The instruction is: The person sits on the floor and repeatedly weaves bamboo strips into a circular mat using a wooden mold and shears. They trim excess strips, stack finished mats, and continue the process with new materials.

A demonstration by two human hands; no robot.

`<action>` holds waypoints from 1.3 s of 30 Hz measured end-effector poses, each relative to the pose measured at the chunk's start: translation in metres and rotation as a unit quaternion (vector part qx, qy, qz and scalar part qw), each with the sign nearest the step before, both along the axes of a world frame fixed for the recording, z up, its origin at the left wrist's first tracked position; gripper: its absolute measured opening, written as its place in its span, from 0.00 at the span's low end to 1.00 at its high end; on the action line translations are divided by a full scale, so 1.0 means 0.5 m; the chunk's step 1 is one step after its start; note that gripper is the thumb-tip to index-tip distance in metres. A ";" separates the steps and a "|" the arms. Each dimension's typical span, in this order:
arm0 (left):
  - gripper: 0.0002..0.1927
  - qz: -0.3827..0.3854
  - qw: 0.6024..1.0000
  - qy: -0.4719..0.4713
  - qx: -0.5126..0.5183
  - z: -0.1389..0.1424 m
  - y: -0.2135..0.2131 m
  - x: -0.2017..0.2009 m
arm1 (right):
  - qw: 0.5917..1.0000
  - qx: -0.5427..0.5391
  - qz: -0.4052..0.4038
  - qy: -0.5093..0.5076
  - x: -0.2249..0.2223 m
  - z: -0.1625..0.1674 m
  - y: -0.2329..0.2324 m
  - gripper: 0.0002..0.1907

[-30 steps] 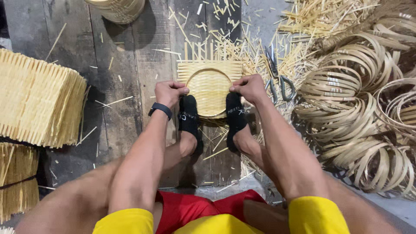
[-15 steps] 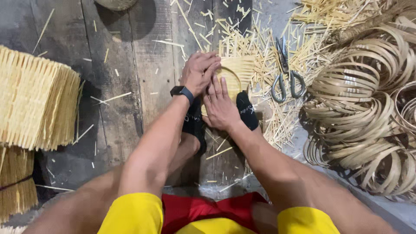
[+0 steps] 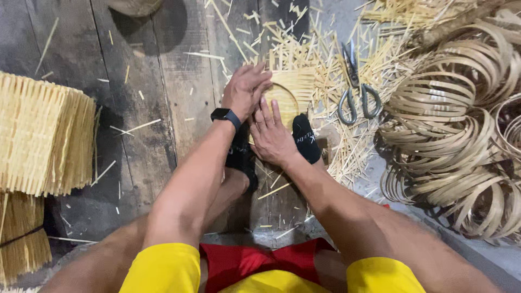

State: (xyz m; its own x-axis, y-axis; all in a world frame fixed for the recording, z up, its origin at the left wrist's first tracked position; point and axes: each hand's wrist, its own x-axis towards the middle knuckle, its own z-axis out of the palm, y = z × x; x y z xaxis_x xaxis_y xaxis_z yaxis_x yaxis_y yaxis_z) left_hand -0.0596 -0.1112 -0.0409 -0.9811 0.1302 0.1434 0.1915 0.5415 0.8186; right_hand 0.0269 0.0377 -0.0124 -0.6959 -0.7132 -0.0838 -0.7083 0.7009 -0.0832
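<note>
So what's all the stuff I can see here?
woven bamboo piece: one, pale yellow, on the floor under both hands
scissors: one pair, grey, right of the woven piece
bamboo hoops: a big pile, tan, far right
stacked woven mats: one stack, yellow, far left
bamboo offcuts: too many to count, pale, scattered on the plank floor
watch: one, black, on the left wrist
socks: two, black, on the feet
left hand: flat on the woven piece
right hand: flat on the woven piece
</note>
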 end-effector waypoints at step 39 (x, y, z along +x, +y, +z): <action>0.18 0.001 0.979 -0.203 -0.017 -0.027 0.016 -0.096 | 0.853 -0.265 -0.309 -0.326 -0.269 -0.079 0.105 0.29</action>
State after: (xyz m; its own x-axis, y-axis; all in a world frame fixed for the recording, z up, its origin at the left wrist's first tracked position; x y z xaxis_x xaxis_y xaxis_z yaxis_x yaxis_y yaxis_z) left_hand -0.1078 -0.1032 -0.0546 -0.9567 0.1255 -0.2627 -0.1475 0.5691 0.8089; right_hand -0.1078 0.0900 -0.0519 -0.8815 -0.2855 -0.3762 0.1002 0.6655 -0.7396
